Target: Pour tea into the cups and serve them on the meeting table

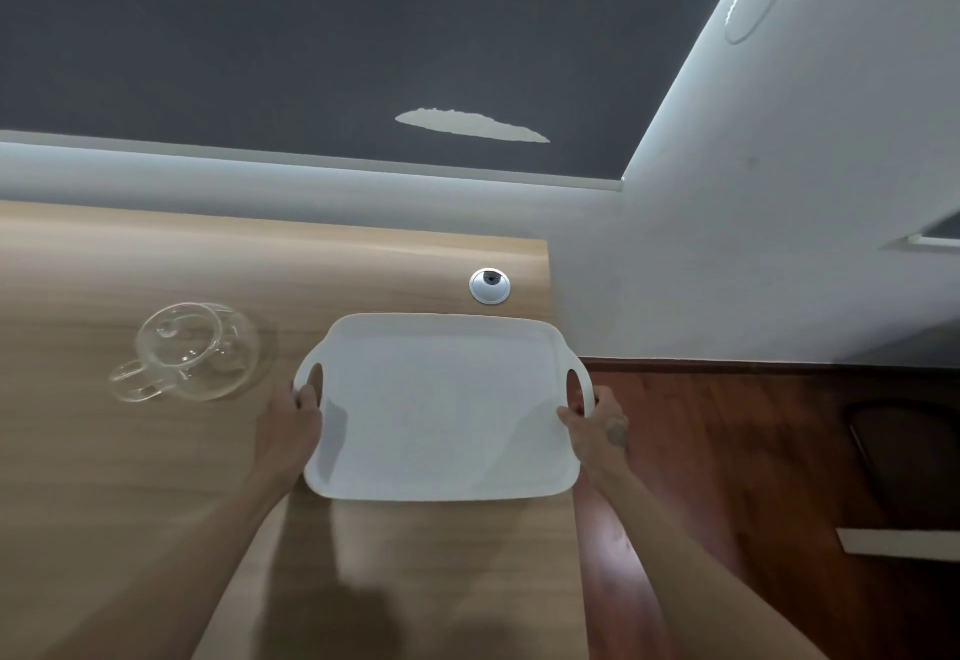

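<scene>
white tray (pixel 441 410) gripped by left hand (pixel 291 425), right hand (pixel 597 425), fingers hidden underneath

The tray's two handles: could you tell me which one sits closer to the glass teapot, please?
The handle in the left hand, on the tray side facing the glass teapot; the right hand holds the far one.

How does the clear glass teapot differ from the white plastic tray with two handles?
The clear glass teapot is see-through and round; the white plastic tray is opaque and rectangular. The teapot stands untouched on the wooden table; the tray is gripped by the left hand and right hand. Both look empty.
</scene>
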Demonstrator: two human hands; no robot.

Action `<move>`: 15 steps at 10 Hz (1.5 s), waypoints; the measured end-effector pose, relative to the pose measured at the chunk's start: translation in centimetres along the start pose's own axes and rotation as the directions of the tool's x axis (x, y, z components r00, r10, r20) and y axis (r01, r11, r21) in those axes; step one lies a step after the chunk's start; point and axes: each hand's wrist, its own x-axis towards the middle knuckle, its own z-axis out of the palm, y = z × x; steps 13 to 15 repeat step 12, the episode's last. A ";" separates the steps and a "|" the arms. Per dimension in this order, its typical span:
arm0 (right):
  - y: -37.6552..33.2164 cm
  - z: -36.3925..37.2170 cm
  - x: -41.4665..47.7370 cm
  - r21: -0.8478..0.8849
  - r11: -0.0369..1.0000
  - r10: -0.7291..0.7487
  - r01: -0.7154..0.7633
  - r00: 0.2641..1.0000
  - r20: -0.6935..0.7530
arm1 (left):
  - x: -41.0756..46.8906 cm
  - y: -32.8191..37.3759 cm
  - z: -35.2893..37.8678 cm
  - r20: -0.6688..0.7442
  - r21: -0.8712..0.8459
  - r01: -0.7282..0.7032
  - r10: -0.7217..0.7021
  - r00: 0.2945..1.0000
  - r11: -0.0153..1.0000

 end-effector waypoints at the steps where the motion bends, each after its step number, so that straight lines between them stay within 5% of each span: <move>1: 0.0 -0.1 0.3 0.005 1.000 0.001 -0.001 1.000 0.007 | 0.5 0.3 0.3 0.005 0.027 -0.015 0.015 1.000 1.000; 8: 0.6 -0.2 0.6 -0.029 0.999 0.024 -0.022 0.997 0.069 | 0.5 -0.2 0.2 -0.025 0.063 -0.117 0.119 0.993 0.991; 10: 0.4 -2.0 -3.2 -0.126 0.979 -0.168 0.159 0.984 -0.064 | -1.9 -0.2 -0.5 -0.016 -0.106 -0.105 0.104 0.994 0.989; 12: -4.0 -6.1 -12.5 0.063 0.874 -0.469 0.482 0.870 -0.155 | -5.6 -3.0 -0.7 -0.044 -0.067 -0.125 0.122 0.992 0.990; 15: -4.0 -6.1 -12.5 0.063 0.874 -0.469 0.482 0.870 -0.155 | -5.6 -3.0 -0.7 -0.044 -0.067 -0.125 0.122 0.992 0.990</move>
